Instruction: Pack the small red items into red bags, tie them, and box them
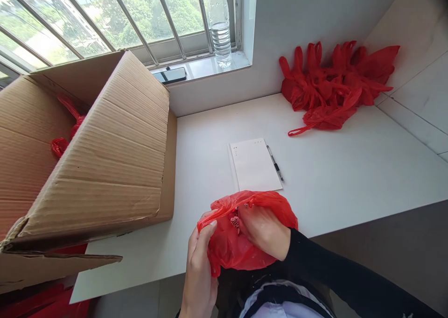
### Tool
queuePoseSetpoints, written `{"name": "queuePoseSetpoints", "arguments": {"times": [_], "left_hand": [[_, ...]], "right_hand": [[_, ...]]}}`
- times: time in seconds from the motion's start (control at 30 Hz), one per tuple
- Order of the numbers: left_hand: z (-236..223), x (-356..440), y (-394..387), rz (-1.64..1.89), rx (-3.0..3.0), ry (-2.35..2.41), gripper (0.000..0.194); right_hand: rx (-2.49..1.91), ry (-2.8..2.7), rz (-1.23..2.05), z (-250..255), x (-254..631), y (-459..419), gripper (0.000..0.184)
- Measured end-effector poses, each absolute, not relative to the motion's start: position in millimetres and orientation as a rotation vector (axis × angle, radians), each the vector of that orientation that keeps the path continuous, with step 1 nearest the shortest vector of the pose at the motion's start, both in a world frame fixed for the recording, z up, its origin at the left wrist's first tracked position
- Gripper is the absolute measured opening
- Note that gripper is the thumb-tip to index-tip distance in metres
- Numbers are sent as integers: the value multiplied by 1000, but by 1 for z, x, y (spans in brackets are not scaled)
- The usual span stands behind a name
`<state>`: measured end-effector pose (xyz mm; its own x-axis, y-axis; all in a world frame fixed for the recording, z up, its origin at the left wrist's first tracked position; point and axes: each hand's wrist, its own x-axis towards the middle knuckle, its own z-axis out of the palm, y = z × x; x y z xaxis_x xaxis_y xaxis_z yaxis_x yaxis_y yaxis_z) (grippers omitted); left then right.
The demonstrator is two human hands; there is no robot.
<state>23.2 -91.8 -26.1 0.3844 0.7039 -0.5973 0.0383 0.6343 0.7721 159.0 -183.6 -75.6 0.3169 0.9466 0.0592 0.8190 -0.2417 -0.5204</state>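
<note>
A crumpled red plastic bag [229,248] hangs at the near edge of the white table [350,168], held in both hands. My left hand [199,266] pinches the bag's left edge from below. My right hand [262,229], in a black sleeve, grips into the bag's top and middle, fingers partly buried in the plastic.
A large open cardboard box [105,154] with red bags inside fills the left. A white sheet of paper [255,165] and a pen [275,163] lie mid-table. A heap of red bags [332,87] sits at the back right. On the windowsill stand a water bottle [220,24] and a phone [170,75].
</note>
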Motion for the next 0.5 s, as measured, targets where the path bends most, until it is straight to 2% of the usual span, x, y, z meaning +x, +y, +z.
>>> {"name": "queuePoseSetpoints", "arguments": {"times": [0.1,0.3,0.5], "left_hand": [[-27,22,-92,499,779,1125,38],[-29,23,-94,479,784,1174,39],[-28,21,-92,504,769,1154,45]], "right_hand": [[-2112,-1554,394,-76,159,-186,23],[-2037,-1514,541,-93,152,-180,13],[-2021,-1500,522,-90,164,-179,9]]}}
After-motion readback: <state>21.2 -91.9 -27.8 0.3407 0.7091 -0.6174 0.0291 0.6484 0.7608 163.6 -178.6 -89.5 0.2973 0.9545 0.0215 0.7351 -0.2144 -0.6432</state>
